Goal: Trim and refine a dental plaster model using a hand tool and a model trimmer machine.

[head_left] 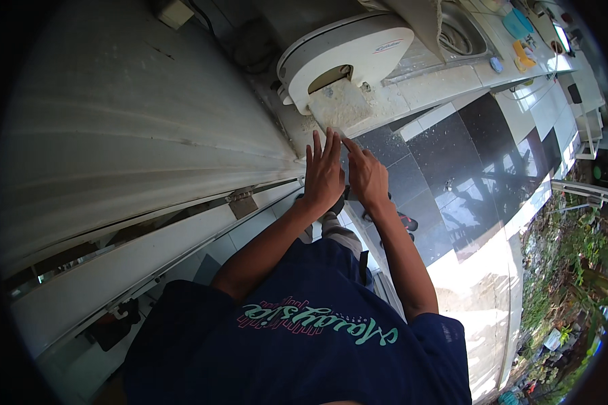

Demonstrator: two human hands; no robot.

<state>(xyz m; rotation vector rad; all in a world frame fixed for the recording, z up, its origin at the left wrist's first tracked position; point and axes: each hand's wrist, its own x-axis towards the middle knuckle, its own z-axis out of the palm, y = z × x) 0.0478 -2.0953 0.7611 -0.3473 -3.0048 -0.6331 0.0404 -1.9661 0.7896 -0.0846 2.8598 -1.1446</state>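
My left hand point(325, 177) is raised just in front of a white machine, its fingers stretched out and apart. Close beside it is my right hand point(369, 177), fingers bent and the index pointing toward the left fingertips. Something thin and greyish may be at that fingertip; it is too small to make out. The white machine point(378, 54) has a rounded housing with a dark-edged opening low on its front. A dusty, pale flat plate point(341, 104) slopes out of the opening toward my hands.
A wide pale panel point(148, 128) stands along my left. Behind the machine at right is a metal sink point(476, 40) with a coiled hose, near a blue basin point(517, 24). Black and white floor tiles point(452, 155) run right toward plants point(567, 250). Dark sandals point(407, 221) lie below.
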